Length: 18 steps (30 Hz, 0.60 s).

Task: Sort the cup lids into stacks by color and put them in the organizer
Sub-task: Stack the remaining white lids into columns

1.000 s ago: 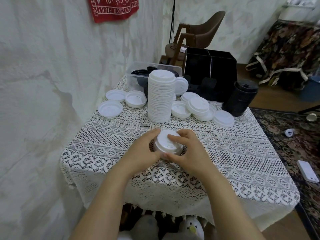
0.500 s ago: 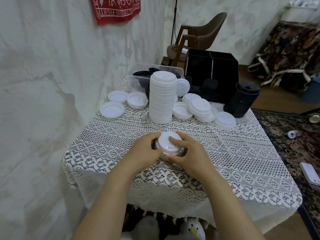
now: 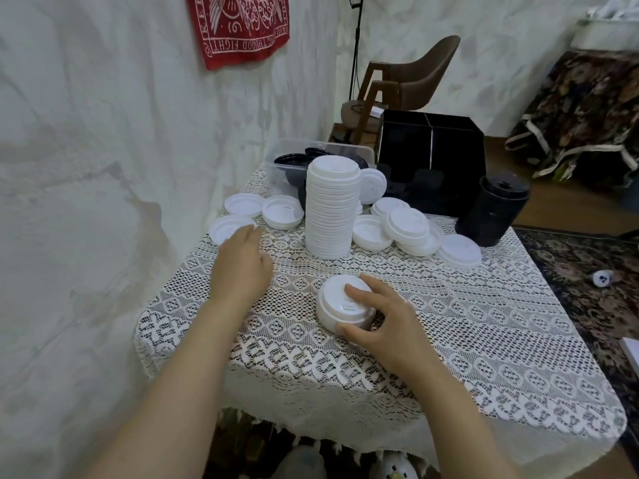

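A short stack of white lids [image 3: 337, 300] sits on the lace tablecloth [image 3: 449, 340] in front of me. My right hand [image 3: 383, 323] grips it, fingers on top and thumb at its near side. My left hand [image 3: 242, 264] is open, stretched toward a loose white lid [image 3: 226, 228] at the far left, fingertips at its edge. A tall stack of white lids [image 3: 332, 207] stands mid-table. More white lids [image 3: 408, 226] lie right of it. A stack of black lids [image 3: 491, 210] stands before the black organizer [image 3: 432, 150].
A clear plastic bin [image 3: 287, 157] holding black lids sits at the back left by the wall. Two more white lids [image 3: 281, 211] lie near it. A brown chair [image 3: 408, 74] stands behind the table. A patterned rug [image 3: 594, 288] covers the floor at right.
My left hand has let go of the short white stack and reached out to the far left toward a loose lid. My right hand stays on the stack.
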{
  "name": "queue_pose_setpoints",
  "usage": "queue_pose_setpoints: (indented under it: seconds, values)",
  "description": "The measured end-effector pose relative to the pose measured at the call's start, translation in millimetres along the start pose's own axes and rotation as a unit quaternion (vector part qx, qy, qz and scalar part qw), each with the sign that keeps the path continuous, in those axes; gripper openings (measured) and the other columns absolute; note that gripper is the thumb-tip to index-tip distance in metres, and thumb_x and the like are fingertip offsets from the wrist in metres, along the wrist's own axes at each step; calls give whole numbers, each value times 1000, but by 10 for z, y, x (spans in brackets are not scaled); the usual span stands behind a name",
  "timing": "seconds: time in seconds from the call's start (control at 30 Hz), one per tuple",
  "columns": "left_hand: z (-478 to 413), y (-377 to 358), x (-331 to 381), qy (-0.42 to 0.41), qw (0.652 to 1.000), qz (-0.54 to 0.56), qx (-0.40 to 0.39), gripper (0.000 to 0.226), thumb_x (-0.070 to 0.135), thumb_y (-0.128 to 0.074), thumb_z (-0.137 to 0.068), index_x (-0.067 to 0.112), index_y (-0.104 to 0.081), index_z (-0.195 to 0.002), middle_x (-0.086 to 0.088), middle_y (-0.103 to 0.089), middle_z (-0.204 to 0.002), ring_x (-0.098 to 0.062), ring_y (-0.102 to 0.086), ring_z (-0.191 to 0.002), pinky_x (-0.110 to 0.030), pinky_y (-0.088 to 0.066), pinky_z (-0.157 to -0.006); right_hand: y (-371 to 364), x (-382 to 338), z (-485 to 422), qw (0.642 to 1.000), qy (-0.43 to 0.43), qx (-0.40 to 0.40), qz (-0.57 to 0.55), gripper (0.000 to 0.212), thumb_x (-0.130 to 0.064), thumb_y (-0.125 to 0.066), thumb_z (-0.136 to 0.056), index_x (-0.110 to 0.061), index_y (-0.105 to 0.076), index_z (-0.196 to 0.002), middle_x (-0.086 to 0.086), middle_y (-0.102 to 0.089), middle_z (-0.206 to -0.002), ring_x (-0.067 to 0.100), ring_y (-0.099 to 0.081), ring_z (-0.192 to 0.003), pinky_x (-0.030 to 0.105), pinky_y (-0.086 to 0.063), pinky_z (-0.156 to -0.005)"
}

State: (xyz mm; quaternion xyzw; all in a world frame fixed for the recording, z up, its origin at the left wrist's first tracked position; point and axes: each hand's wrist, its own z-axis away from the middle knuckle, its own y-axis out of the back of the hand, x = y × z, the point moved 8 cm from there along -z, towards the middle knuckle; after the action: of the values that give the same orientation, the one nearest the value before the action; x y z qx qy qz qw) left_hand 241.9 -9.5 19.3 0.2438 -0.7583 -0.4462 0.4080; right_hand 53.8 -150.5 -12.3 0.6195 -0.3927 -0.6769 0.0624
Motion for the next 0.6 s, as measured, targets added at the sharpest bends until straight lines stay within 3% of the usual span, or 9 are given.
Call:
queue_pose_setpoints:
  seconds: [0.07, 0.23, 0.33, 0.47, 0.53, 0.6]
  values:
    - [-159, -43, -117, 4, 998, -64, -12, 46, 11, -53, -92, 1, -47, -137, -17, -50, -137, -37, -49, -121, -45, -40, -98, 2, 27, -19, 1000, -6, -7, -6, 62, -27, -82, -75, -33, -57, -131, -19, -35, -148, -4, -30, -126, -12, -20, -79]
    - [-291, -71, -278, 5, 991, -131, 0, 23, 11, -52, -93, -1, -65, -107, -20, -62, -104, -39, -58, -92, -39, -42, -72, 23, -10, -21, 1000, -12, -19, -16, 62, -30, -82, -75, -33, -57, -131, -21, -34, -149, -7, -26, -123, 12, -19, -100]
    - [-225, -39, -233, -1, 993, -119, 26, 21, 13, -53, -93, 2, -70, -101, -17, -65, -97, -37, -59, -86, -38, -43, -66, 24, -24, -19, 1000, -11, -20, -8, 62, -30, -82, -75, -32, -57, -132, -19, -34, -150, -6, -28, -123, 15, -21, -102]
    - [20, 189, -88, 105, 985, 115, 77, 18, 17, -52, -97, 9, -67, -102, -5, -65, -95, -26, -58, -82, -31, -40, -63, 29, -26, -7, 1000, -10, -15, 0, 62, -31, -81, -75, -32, -56, -132, -18, -34, -150, -5, -29, -123, 16, -21, -102]
    - [187, 324, 15, 153, 946, 265, 109, 19, 14, -52, -97, 10, -67, -108, -3, -65, -100, -22, -58, -84, -34, -48, -71, 27, -25, -1, 1000, -14, -15, 2, 62, -31, -81, -76, -32, -56, -133, -18, -34, -150, -1, -32, -127, 17, -21, -102]
    - [376, 330, 68, 215, 892, 388, 90, 22, 9, -52, -97, 9, -65, -115, -3, -63, -107, -19, -57, -93, -35, -47, -80, 20, -24, 8, 1000, -16, -17, 1, 62, -29, -81, -77, -32, -56, -133, -17, -33, -151, 5, -32, -134, 18, -21, -104]
